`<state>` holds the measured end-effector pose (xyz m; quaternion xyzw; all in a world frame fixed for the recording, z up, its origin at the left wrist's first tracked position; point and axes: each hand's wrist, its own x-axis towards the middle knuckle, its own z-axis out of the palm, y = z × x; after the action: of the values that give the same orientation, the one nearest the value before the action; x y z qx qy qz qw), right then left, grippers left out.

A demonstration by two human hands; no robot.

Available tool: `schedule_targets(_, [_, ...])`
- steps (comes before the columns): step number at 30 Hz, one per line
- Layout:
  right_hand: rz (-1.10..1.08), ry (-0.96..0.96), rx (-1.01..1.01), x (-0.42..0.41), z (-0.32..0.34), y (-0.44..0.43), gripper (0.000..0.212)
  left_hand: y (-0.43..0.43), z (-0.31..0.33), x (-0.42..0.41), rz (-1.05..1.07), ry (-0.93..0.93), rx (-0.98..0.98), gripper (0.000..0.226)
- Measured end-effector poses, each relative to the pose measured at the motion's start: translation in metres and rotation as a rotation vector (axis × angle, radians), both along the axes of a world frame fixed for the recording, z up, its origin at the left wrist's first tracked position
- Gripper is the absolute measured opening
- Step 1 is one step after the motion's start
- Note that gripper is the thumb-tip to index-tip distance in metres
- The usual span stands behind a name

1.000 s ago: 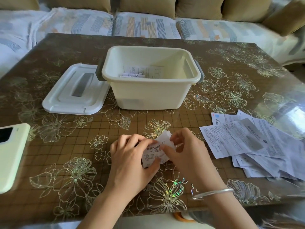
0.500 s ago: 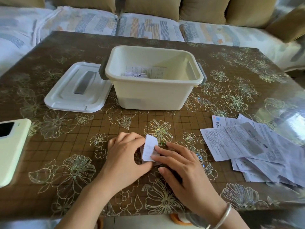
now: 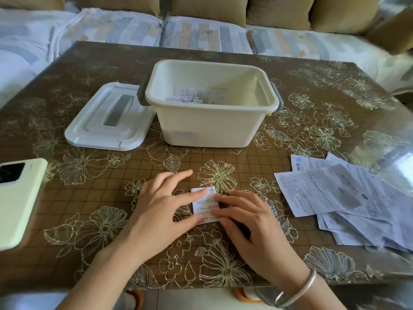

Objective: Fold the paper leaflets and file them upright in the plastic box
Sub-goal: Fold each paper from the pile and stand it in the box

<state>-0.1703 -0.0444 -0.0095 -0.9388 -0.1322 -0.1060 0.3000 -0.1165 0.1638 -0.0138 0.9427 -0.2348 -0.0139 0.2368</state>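
Hands flat on a small folded white paper leaflet [image 3: 205, 203] — left hand [image 3: 161, 209] and right hand [image 3: 252, 227] close together, fingers straight, pressing it onto the brown flower-patterned tabletop [image 3: 89, 198].
Beyond them stands the open cream plastic box [image 3: 207, 128], with a few printed leaflets [image 3: 201, 95] inside toward its far wall. Its white plastic lid [image 3: 107, 121] lies just beside it on the left. A loose pile of unfolded printed sheets [image 3: 335, 193] sits off to the right — a pale green phone [image 3: 17, 202] at the left edge.
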Motion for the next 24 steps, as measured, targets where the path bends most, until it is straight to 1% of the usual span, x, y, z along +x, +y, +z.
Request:
schedule_targets(3, [-0.239, 0.022, 0.119, 0.008, 0.009, 0.005, 0.016, 0.002, 0.0, 0.002, 0.003, 0.008, 0.006, 0.06])
schedule_targets(5, [-0.375, 0.132, 0.115, 0.015, 0.015, 0.01, 0.012, 0.003, 0.002, 0.002, 0.002, 0.016, 0.011, 0.056])
schedule_targets(6, [-0.396, 0.206, 0.121, 0.019, 0.017, 0.013, 0.009, 0.003, 0.003, 0.002, 0.002, 0.019, 0.011, 0.056])
schedule_targets(8, [-0.403, 0.344, 0.193, 0.025, 0.022, 0.019, 0.012, 0.003, 0.004, 0.003, 0.001, 0.022, 0.008, 0.057])
schedule_targets(11, [-0.375, 0.494, 0.308, 0.03, 0.027, 0.024, 0.017, 0.003, 0.004, 0.004, -0.009, 0.003, 0.017, 0.058])
schedule_targets(12, [-0.357, 0.527, 0.314, 0.031, 0.027, 0.026, 0.018, 0.004, 0.004, 0.006, -0.024, -0.013, 0.025, 0.059])
schedule_targets(15, [-0.315, 0.506, 0.168, 0.032, 0.029, 0.029, 0.013, 0.006, 0.006, 0.012, -0.092, -0.053, 0.061, 0.067])
schedule_targets(16, [-0.303, 0.488, 0.149, 0.034, 0.033, 0.028, 0.011, 0.006, 0.011, 0.015, -0.11, -0.072, 0.036, 0.071])
schedule_targets(17, [-0.282, 0.477, 0.155, 0.036, 0.038, 0.026, 0.009, 0.006, 0.017, 0.018, -0.103, -0.085, -0.029, 0.071])
schedule_targets(19, [-0.227, 0.436, 0.198, 0.045, 0.057, 0.022, 0.007, 0.007, 0.038, 0.029, -0.033, -0.128, -0.238, 0.061])
schedule_targets(21, [-0.187, 0.369, 0.257, 0.059, 0.082, 0.019, 0.009, 0.007, 0.065, 0.042, 0.038, -0.154, -0.415, 0.042])
schedule_targets(23, [-0.147, 0.318, 0.339, 0.075, 0.105, 0.019, 0.009, 0.008, 0.089, 0.054, 0.063, -0.187, -0.475, 0.023])
schedule_targets(24, [-0.124, 0.306, 0.368, 0.083, 0.115, 0.021, 0.009, 0.008, 0.099, 0.059, 0.069, -0.218, -0.476, 0.018])
